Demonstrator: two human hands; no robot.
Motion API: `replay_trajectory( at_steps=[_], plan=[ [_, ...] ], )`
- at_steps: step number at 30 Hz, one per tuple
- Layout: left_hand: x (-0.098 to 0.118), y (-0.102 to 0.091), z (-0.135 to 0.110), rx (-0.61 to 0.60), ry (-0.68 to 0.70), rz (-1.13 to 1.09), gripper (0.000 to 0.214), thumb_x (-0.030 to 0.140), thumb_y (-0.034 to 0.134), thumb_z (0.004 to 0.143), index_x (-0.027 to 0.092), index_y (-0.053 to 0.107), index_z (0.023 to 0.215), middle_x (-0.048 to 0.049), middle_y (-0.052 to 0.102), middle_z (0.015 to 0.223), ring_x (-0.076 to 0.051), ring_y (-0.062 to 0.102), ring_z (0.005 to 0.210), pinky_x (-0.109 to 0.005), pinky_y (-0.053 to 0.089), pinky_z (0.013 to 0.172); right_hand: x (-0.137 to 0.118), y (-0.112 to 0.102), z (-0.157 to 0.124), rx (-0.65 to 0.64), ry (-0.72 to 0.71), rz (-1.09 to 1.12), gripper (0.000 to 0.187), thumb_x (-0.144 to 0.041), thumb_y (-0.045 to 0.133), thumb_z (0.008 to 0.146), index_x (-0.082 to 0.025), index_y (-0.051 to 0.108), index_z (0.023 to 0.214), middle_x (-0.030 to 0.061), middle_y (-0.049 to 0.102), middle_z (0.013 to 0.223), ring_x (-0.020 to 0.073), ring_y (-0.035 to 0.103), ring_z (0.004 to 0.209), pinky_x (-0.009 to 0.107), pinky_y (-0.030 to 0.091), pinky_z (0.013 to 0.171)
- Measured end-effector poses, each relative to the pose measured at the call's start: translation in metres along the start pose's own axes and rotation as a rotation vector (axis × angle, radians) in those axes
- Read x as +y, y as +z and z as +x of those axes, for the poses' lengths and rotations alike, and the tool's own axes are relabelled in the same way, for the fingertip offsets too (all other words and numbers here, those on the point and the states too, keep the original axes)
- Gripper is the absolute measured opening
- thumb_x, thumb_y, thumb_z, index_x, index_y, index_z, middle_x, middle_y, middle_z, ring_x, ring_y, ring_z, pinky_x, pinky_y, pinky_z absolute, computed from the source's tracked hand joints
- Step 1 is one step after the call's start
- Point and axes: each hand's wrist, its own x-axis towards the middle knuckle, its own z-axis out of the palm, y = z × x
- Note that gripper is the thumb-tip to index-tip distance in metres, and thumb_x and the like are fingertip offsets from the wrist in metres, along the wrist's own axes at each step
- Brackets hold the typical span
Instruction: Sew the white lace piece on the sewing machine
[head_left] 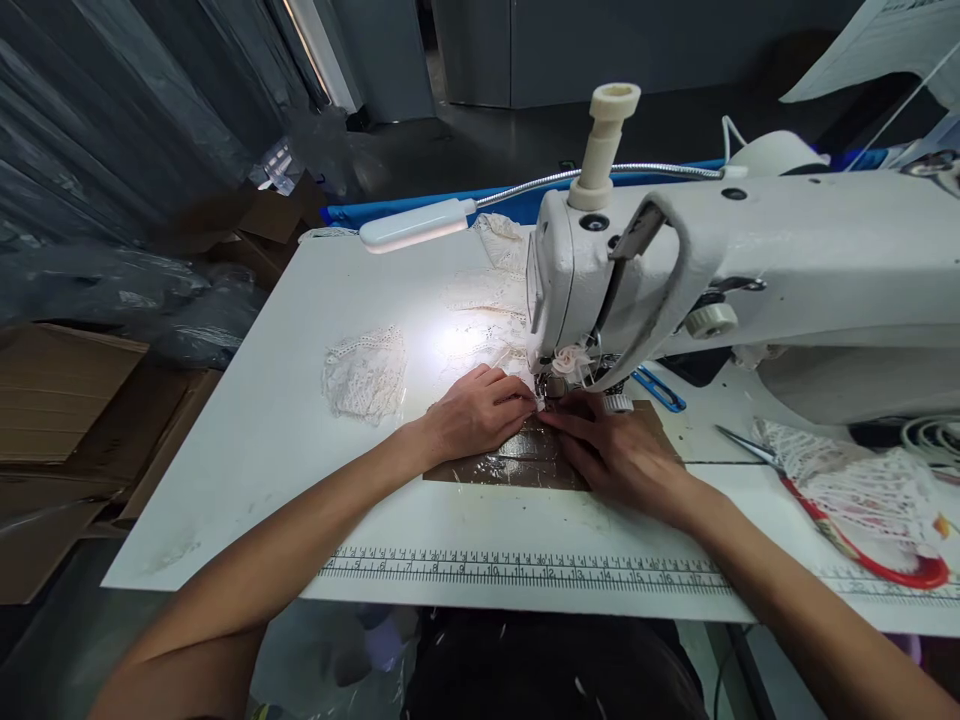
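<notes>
Under the needle of a white sewing machine (555,250), a small white piece of fabric (540,404) shows between my fingertips. My left hand (484,410) comes in from the left, its fingers closed together and pinching that piece. From the other side my right hand (619,440) holds its edge, index finger reaching to the presser foot and the rest bent. Both hands rest over a brown taped sheet (517,465) on the machine bed. Most of the fabric is hidden by the fingers and foot. A pale fabric flower (571,362) sits on the machine head.
White lace pieces (366,375) lie left, with more lace (491,290) behind the needle. A lamp (416,225) lights the table (247,450). Red-handled scissors (911,575) lie right under lace; a blue thread snipper (660,388) is nearer. A printed ruler (525,570) runs along the front.
</notes>
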Motion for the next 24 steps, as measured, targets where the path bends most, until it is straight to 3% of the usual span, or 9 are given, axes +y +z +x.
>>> replay_trajectory(
  at_steps=[5,10,14,19,24],
  plan=[
    [0.001,0.001,0.000,0.038,-0.011,0.049,0.011,0.018,0.052,0.094,0.016,0.063,0.092,-0.0047,0.067,0.097,-0.012,0.059,0.080,-0.028,0.042,0.070,0.007,-0.027,0.018,-0.143,0.112,0.167,0.027,-0.023,0.048,0.087,-0.026,0.070,0.104,0.0044,0.070,0.093,0.0230,0.065,0.088,0.035,0.054,0.075],
    [0.002,0.002,0.001,0.020,-0.028,0.034,0.013,0.019,0.051,0.095,0.018,0.064,0.093,-0.0033,0.067,0.097,-0.011,0.058,0.077,-0.029,0.042,0.072,0.015,-0.014,0.020,0.055,0.184,0.095,0.022,-0.022,0.047,0.085,-0.021,0.068,0.080,0.0055,0.069,0.084,0.0222,0.064,0.079,0.033,0.052,0.066],
    [0.003,0.001,0.000,0.004,-0.045,0.019,0.015,0.019,0.050,0.095,0.018,0.064,0.091,-0.0037,0.068,0.097,-0.012,0.059,0.080,-0.030,0.043,0.073,0.018,-0.002,0.013,0.072,0.142,0.050,0.023,-0.022,0.049,0.086,-0.022,0.070,0.093,0.0054,0.070,0.092,0.0223,0.064,0.086,0.033,0.051,0.072],
    [0.004,0.000,0.001,0.010,-0.035,0.034,0.015,0.020,0.050,0.095,0.018,0.064,0.093,-0.0039,0.069,0.097,-0.013,0.058,0.078,-0.030,0.043,0.072,0.013,0.001,0.007,0.002,0.064,-0.151,0.033,-0.030,0.048,0.090,-0.031,0.066,0.118,0.0068,0.065,0.108,0.0199,0.064,0.078,0.032,0.050,0.065],
    [0.004,0.001,0.001,0.032,-0.021,0.041,0.015,0.020,0.050,0.095,0.016,0.064,0.096,-0.0050,0.070,0.099,-0.013,0.059,0.079,-0.032,0.045,0.077,0.008,0.003,0.004,-0.034,0.005,-0.243,0.038,-0.029,0.050,0.089,-0.034,0.062,0.125,0.0079,0.060,0.115,0.0165,0.063,0.074,0.029,0.048,0.062]
  ],
)
